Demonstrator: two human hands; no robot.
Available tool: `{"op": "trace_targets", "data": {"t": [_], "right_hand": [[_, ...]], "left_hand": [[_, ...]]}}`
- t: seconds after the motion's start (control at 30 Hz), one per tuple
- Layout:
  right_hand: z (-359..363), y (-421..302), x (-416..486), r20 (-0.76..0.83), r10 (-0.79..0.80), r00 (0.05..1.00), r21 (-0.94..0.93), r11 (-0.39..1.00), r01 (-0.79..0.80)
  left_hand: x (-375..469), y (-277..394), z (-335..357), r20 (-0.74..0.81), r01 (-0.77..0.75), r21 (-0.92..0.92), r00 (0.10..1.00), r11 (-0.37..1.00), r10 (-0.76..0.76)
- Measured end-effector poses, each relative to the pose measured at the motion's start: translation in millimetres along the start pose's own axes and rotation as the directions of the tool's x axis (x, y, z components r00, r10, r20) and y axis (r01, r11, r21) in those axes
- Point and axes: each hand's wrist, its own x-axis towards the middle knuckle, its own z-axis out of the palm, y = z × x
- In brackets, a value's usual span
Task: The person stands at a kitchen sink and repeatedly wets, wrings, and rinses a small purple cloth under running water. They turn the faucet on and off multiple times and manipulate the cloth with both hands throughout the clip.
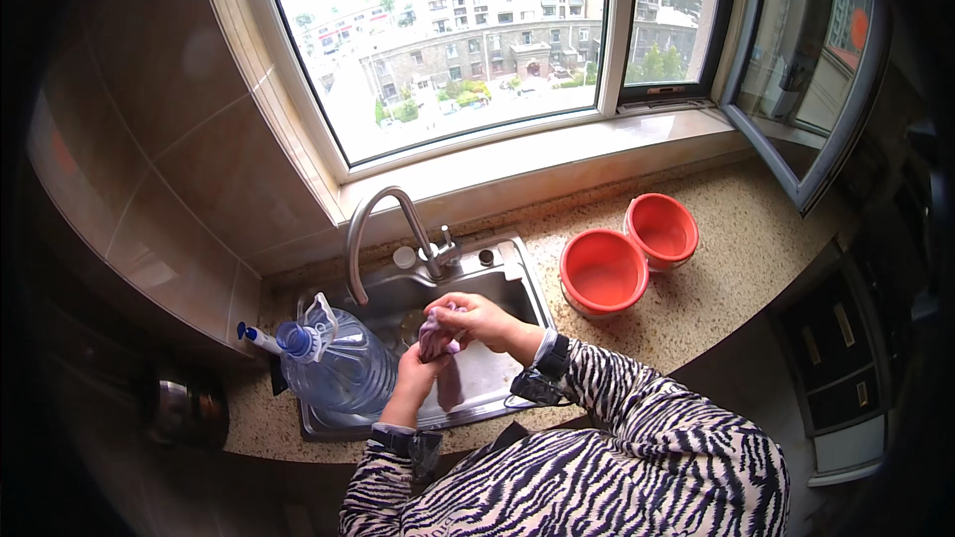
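Both my hands grip a bunched purple cloth (431, 339) above the stainless steel sink (489, 380). My left hand (415, 380) holds its lower end, while my right hand (477, 322) pinches the upper part between thumb and fingers. Part of the cloth is hidden inside my hands. Behind them a gooseneck faucet (357, 239) arches over the basin; I cannot tell whether water runs from it. A large clear blue plastic water jug (339, 365), uncapped and with a white handle, stands at the sink's left side, close to my left hand.
Two red plastic buckets (603, 268) (662, 230) stand on the speckled stone counter (716, 291) right of the sink. A pump bottle (260, 339) is left of the jug. An open window sash (806, 156) juts over the counter at right. A dark round metal pot (186, 406) sits at left.
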Motion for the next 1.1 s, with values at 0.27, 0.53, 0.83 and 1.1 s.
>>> {"op": "trace_targets", "data": {"t": [0.27,0.53,0.83,1.1], "right_hand": [[-49.8,79.7,13.1,-0.404,-0.09,0.91,-0.661,0.716,-0.223],[-28.7,121.0,5.7,0.337,0.559,0.758,0.58,0.511,-0.635],[-25.8,116.8,19.8,-0.01,0.421,0.907,0.667,0.679,-0.307],[2.8,71.2,-3.5,0.409,0.278,0.869,0.562,0.674,-0.48]], "left_hand": [[8.0,-1.2,-17.8,-0.302,0.025,0.404,0.947,0.915,0.108],[-3.8,15.4,26.7,0.049,-0.109,0.346,0.994,0.932,0.098],[-2.0,2.1,0.3,0.047,0.146,-0.45,0.989,0.881,-0.139],[5.6,-6.3,-18.7,-0.012,0.1,-0.389,0.993,0.916,-0.113]]}}
